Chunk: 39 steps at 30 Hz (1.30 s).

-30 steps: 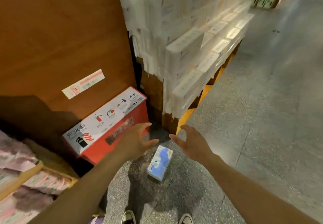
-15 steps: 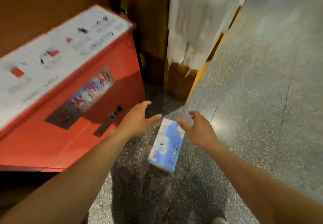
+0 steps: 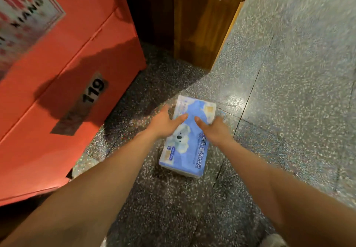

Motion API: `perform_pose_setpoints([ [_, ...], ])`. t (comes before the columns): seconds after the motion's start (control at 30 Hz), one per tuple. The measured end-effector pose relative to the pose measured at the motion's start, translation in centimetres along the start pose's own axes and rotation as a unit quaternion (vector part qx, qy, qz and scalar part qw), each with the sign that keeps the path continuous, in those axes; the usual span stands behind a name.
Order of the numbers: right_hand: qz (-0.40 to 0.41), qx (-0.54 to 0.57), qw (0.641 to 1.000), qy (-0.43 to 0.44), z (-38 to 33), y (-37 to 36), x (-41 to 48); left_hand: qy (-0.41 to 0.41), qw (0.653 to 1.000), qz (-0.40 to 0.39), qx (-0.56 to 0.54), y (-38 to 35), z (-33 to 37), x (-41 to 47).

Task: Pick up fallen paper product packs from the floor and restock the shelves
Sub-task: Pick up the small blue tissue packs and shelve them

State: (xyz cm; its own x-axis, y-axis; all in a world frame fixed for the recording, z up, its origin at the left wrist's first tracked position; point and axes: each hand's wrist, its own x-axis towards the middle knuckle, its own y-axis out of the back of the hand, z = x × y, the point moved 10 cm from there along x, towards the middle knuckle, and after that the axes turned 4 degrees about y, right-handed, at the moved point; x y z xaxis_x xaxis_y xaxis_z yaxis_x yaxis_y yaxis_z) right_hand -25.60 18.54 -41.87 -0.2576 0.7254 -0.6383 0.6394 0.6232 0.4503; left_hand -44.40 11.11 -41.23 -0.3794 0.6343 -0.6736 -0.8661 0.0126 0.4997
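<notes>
A blue tissue pack (image 3: 189,150) with a white bear printed on it lies flat on the speckled floor (image 3: 289,92). My left hand (image 3: 163,124) holds its left side, with the thumb laid over the top face and the fingers down along the edge. My right hand (image 3: 214,131) clasps the right side in the same way, thumb on top. The far half of the pack sits between my two hands, and its underside rests on the floor.
A big red box (image 3: 77,63) marked 119 stands close on the left. The wooden base of a shelf unit (image 3: 200,25) rises just beyond the pack. Open floor stretches to the right. The tip of my shoe (image 3: 273,241) shows at the bottom right.
I have bent down closer to the floor. Both hands, spread in the air above the pack before, have come down and closed on its two sides.
</notes>
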Motion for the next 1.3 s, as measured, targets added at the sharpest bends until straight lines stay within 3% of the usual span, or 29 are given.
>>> perform_pose_setpoints([
  [0.1,-0.041,0.143,0.987,-0.059,2.6,-2.6,1.6,0.014,0.999,-0.016,-0.027,-1.6,-0.8,1.9],
  [0.2,-0.019,0.229,0.972,-0.048,3.0,-3.1,1.8,0.009,1.0,-0.021,-0.017,-2.5,-0.9,2.2],
  [0.37,0.01,0.235,0.972,0.005,1.9,-1.1,-0.5,-0.002,0.996,0.041,-0.083,-0.4,0.3,-0.3],
  [0.53,0.04,0.207,0.974,0.08,-4.6,5.7,-6.5,0.01,0.988,0.125,-0.093,5.2,6.4,-7.4],
  [0.67,0.044,0.181,0.975,0.124,-12.2,12.3,-15.1,-0.001,0.985,0.152,-0.078,11.1,12.7,-16.5],
  [0.9,0.003,0.105,0.969,0.222,-29.8,23.2,-32.7,-0.047,0.967,0.195,-0.156,23.6,24.6,-37.9],
  [1.13,-0.046,0.074,0.933,0.349,-45.6,30.9,-48.3,-0.111,0.895,0.351,-0.253,35.1,34.4,-58.3],
  [1.3,-0.146,0.033,0.875,0.461,-54.0,33.8,-61.2,-0.095,0.84,0.408,-0.345,37.7,37.4,-73.4],
])
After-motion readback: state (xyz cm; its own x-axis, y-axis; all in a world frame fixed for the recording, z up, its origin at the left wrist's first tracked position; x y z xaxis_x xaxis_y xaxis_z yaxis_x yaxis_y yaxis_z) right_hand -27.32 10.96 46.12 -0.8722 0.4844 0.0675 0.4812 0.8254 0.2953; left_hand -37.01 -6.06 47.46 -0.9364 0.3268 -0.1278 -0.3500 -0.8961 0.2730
